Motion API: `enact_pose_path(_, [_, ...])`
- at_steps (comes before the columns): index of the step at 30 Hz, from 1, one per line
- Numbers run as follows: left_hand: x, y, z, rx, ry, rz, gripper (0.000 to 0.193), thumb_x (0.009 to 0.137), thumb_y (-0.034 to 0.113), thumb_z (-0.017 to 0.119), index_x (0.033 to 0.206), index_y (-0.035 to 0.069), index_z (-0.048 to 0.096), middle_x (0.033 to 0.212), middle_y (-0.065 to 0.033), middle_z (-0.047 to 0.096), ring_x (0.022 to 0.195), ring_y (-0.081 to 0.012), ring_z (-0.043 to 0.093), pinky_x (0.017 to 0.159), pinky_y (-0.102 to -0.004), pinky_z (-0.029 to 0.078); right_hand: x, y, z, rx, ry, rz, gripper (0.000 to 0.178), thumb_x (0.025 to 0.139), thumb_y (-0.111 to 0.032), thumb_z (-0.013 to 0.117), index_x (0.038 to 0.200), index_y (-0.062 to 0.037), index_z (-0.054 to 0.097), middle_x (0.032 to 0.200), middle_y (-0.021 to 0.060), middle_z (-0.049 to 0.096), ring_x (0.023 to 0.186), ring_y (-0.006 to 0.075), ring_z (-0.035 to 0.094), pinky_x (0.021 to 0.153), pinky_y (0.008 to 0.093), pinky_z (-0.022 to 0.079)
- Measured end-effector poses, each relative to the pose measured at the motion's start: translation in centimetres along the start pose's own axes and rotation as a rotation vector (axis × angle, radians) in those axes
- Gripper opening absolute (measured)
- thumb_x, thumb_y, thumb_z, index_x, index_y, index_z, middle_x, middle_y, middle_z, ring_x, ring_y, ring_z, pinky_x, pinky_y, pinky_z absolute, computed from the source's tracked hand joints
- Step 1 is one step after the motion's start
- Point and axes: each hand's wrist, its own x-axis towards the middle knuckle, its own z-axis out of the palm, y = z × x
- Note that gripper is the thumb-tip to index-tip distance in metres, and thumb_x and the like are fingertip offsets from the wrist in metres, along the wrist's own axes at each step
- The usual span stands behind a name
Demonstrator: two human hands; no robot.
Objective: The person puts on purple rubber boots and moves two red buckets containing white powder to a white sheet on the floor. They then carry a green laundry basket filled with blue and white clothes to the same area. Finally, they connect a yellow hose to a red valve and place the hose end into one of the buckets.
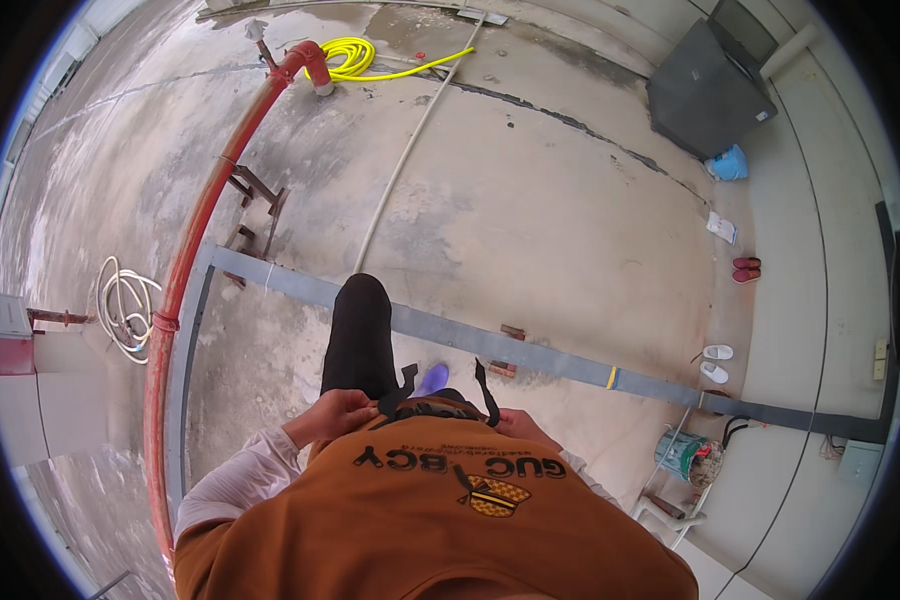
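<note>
brown cloth of the shirt hem (425,410) sits at 12 o'clock from the chest, running 9 to 3 between both hands. the left hand (335,415) pinches its 9 o'clock end beside a black strap (398,388); the right hand (520,425) curls on the 3 o'clock end, its grip partly hidden. both are equally near. beyond at 12 lies a grey beam (530,352).

1. The scene is viewed from a single head-worn fisheye camera, pointed steeply downward over the wearer's chest.
2. The brown shirt (420,520) is seen closest, filling the lower edge.
3. The concrete floor (530,200) is seen farther off, spreading toward the upper rim.
4. Straight lines, such as the red pipe (205,200), are bent near the rim.
</note>
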Motion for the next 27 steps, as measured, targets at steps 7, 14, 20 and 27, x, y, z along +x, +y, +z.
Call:
enact_pose_path(7, [9.1, 7.1, -3.2, 0.176, 0.191, 0.216, 0.021, 0.084, 0.024, 0.06, 0.085, 0.003, 0.06, 0.081, -0.0091, 0.059, 0.077, -0.0197, 0.056, 0.068, -0.0302, 0.045, 5.9, -4.6, -2.5, -0.064, 0.351, -0.173, 0.021, 0.085, -0.022, 0.06, 0.082, -0.0018, 0.057, 0.069, 0.0003, 0.057, 0.064, 0.0043, 0.048, 0.055, 0.0225, 0.04])
enact_pose_path(14, [23.7, 12.3, -11.7, 0.58, 0.098, 0.205, 0.048, 0.082, 0.047, 0.056, 0.107, 0.006, 0.055, 0.095, -0.0138, 0.06, 0.093, -0.0297, 0.056, 0.081, -0.0378, 0.044, 13.5, -14.3, -6.0, -0.177, 0.791, -0.27, 0.022, 0.083, -0.022, 0.062, 0.082, -0.0005, 0.058, 0.069, 0.0063, 0.062, 0.062, 0.0071, 0.05, 0.057, 0.0241, 0.043])
enact_pose_path(20, [33.2, 21.5, -21.3, 0.74, -0.384, 0.001, 0.05, 0.083, 0.049, 0.053, 0.108, 0.006, 0.06, 0.092, -0.0143, 0.064, 0.089, -0.028, 0.06, 0.078, -0.0357, 0.046, 19.3, -21.5, -10.3, -0.225, 0.722, -0.01, 0.024, 0.086, -0.023, 0.055, 0.083, 0.0006, 0.058, 0.065, 0.0113, 0.06, 0.059, 0.0127, 0.056, 0.056, 0.0272, 0.044])
enact_pose_path(27, [38.0, 26.6, -28.6, 0.446, -0.074, -0.123, 0.039, 0.083, 0.041, 0.057, 0.09, 0.004, 0.065, 0.081, -0.013, 0.065, 0.076, -0.0223, 0.061, 0.069, -0.0336, 0.047, 27.2, -32.0, -14.5, -0.257, 0.816, -0.208, 0.029, 0.088, -0.026, 0.053, 0.075, -0.0003, 0.057, 0.055, 0.0046, 0.052, 0.051, 0.0084, 0.044, 0.049, 0.0264, 0.039])
